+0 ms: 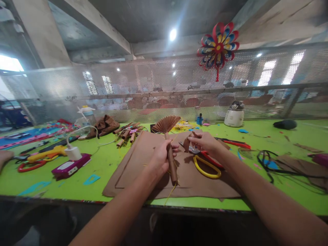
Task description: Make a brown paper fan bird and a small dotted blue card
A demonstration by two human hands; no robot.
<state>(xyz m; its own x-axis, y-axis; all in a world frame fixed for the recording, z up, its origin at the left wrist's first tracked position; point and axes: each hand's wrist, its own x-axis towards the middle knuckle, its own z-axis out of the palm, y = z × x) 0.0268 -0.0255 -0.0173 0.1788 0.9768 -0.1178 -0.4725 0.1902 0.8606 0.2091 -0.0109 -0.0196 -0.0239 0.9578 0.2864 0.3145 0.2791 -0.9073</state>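
My left hand (pixel 164 155) is wrapped round a rolled brown paper tube (pixel 172 165). A pleated brown paper fan (pixel 167 124) spreads from the tube's upper end, and thin yellow string (pixel 171 194) trails from its lower end. To the right, my right hand (pixel 205 141) pinches a small folded piece of brown paper (pixel 187 145). Scissors with yellow and red handles (pixel 208 171) lie just below that hand. Both hands are above a large sheet of brown paper (pixel 135 171) on the green table.
On the left are a purple power strip (pixel 70 167) with a white plug, a yellow glue gun (pixel 47 153) and part of another person's hand (pixel 5 155). Several paper rolls (pixel 128 135) lie behind. A white jar (pixel 234 114) stands before the mesh screen (pixel 153 82). Black cable (pixel 265 160) is at right.
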